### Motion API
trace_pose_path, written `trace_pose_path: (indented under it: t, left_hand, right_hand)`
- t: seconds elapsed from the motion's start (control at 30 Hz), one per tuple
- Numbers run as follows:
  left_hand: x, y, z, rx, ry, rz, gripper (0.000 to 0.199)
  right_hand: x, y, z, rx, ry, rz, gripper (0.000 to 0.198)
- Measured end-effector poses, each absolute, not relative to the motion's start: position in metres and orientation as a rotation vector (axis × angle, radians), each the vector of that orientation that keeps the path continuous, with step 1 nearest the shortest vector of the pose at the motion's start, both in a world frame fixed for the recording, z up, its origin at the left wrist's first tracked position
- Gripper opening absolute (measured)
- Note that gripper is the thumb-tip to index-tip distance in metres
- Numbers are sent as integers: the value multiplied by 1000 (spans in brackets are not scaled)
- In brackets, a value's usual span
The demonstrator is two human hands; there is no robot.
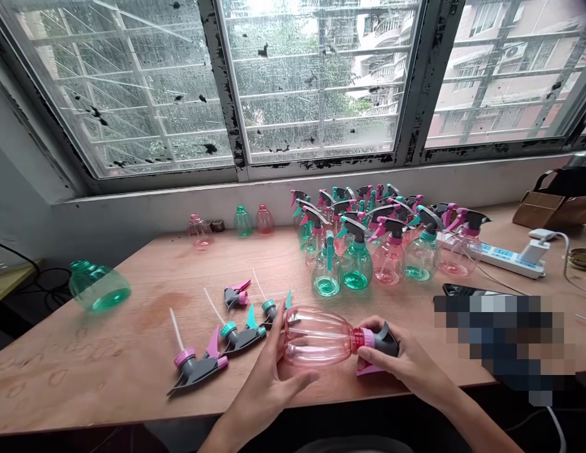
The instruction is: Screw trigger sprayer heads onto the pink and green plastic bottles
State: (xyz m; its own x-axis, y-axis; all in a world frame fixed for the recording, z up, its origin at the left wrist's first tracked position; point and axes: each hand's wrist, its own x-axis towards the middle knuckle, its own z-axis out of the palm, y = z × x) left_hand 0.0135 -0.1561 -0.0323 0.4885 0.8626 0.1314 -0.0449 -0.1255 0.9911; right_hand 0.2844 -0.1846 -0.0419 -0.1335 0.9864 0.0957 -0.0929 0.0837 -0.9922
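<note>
A clear pink spray bottle (318,340) lies sideways in the air above the table's front edge, its base toward the left. My left hand (274,371) cups that base, thumb stretched out underneath. At the neck, my right hand (391,355) has its fingers closed around the grey-and-pink spray head (384,340), which sits on the bottle's mouth. Loose trigger heads lie left of my left hand: a pink-collared one (198,371), a teal-collared one (243,336), a smaller pink one (236,296) and another teal one (270,308) partly hidden by my fingers.
Several bottles with spray heads (356,264) crowd the table's back middle. Headless bottles stand by the wall, one green (243,221); a larger green bottle (99,288) tilts at the left edge. Rightward are a power strip (505,259), a dark phone (462,290), a pixelated patch and a brown bag (547,207).
</note>
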Motion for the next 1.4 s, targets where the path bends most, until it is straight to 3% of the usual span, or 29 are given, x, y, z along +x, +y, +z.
trace_pose_path:
  t: [0.4, 0.53, 0.7, 1.0, 1.17, 1.4]
  left_hand:
    - [14, -156, -30, 1551, 793, 927, 99]
    - [15, -155, -30, 1484, 820, 899, 115]
    - [11, -154, -30, 1508, 830, 842, 95]
    - [13, -156, -29, 1513, 807, 841, 114]
    - [12, -156, -27, 1513, 785, 796, 102]
    - [11, -157, -27, 1589, 803, 818, 107]
  right_hand:
    - [287, -185, -42, -1053, -1332, 1256, 28]
    - [289, -185, -45, -1079, -1381, 1208, 29]
    - [288, -186, -43, -1087, -1406, 1194, 28]
    - [289, -183, -46, -1065, -1354, 1236, 30]
    - [290, -185, -44, -1060, -1351, 1296, 34]
    - [289, -187, -42, -1074, -1320, 1247, 32]
